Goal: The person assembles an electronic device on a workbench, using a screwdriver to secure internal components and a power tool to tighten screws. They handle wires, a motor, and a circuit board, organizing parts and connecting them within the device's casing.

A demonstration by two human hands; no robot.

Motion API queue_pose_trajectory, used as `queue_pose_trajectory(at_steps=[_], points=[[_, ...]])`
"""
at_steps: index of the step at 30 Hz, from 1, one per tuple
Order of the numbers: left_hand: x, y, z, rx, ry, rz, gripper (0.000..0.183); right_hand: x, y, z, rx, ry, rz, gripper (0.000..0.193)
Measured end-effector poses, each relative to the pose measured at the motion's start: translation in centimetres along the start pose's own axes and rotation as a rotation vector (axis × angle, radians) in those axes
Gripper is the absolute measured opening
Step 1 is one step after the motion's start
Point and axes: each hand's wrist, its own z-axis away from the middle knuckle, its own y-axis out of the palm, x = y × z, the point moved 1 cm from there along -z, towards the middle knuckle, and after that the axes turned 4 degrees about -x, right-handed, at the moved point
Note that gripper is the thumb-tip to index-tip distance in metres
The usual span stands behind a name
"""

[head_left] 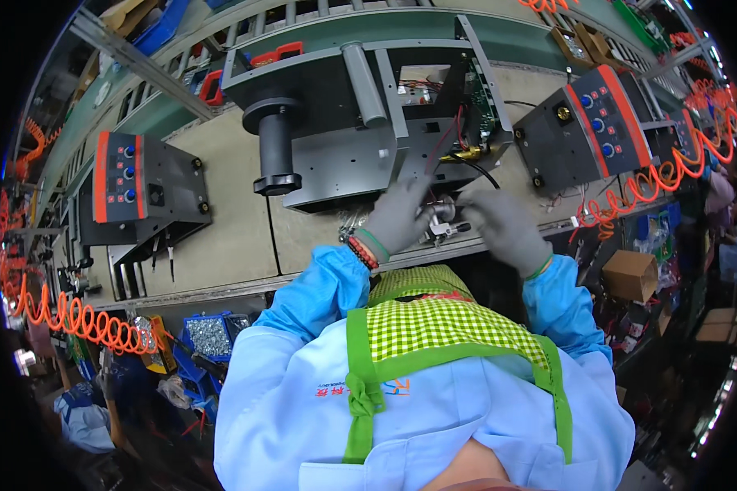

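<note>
A small silvery metal fitting is pinched between the grey-gloved left hand and right hand above the worktop edge; it could be dropped if the red and black wires snag.

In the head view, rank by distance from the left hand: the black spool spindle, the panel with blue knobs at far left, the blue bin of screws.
From the left hand:
1. Black spool spindle, up-left on the grey chassis.
2. Blue bin of screws, down-left below the bench edge.
3. Panel with blue knobs, far left.
</note>
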Motion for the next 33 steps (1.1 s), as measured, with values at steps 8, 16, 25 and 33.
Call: queue_pose_trajectory(at_steps=[8,16,25,33], points=[[3.6,7.5,-6.3,-0.082,-0.191,-0.383,0.060,-0.7,-1.2,2.1,-0.493,0.318,-0.246,0.031],[3.8,6.5,-8.3,-0.033,-0.321,-0.210,0.058,-1.0,0.8,3.2,-0.598,0.417,-0.229,0.029],[4.1,6.8,-8.4,-0.384,-0.558,0.313,0.057,-1.9,4.4,4.9,-0.588,0.429,-0.202,0.028],[3.8,7.4,-6.9,-0.384,-0.482,0.522,0.048,-5.5,8.4,3.9,-0.296,0.750,-0.358,0.032]])
